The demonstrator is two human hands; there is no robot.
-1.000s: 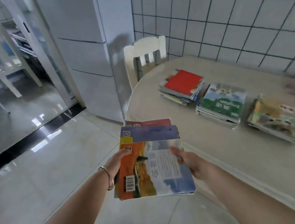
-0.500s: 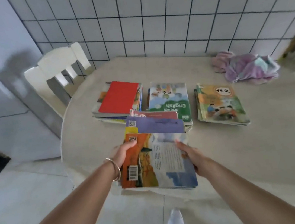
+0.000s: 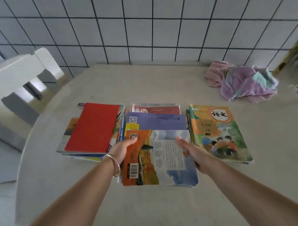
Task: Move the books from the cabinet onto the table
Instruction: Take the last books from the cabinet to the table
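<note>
Both hands grip one fanned bundle of books (image 3: 158,149) over the round table (image 3: 173,203). The left hand (image 3: 122,149), with a bangle (image 3: 113,165) on its wrist, clasps the bundle's left edge, thumb on the top cover; the right hand (image 3: 191,149) clasps the right edge, its fingers partly hidden under the stack. The bundle sits between two piles on the table: a red-covered pile (image 3: 92,128) just beside it on the left and a pile topped by a Chinese textbook (image 3: 219,132) just beside it on the right. Whether the bundle's underside touches the table, or a pile beneath it, cannot be told. The cabinet is not in view. In the inspector's judgement the step in hand is setting down this load, with several batches transferred already. Risks noted: the books are staggered, not squared, so the purple-covered book (image 3: 160,120) and the red one behind it could slide forward if the grip is released unevenly; the slot between the neighbouring piles is narrow, so a skewed placement could catch a cover edge or nudge a pile out of line. A crumpled cloth (image 3: 243,81) lies well apart at the far right and poses no obstruction. A white chair (image 3: 16,76) stands at the table's far left.
</note>
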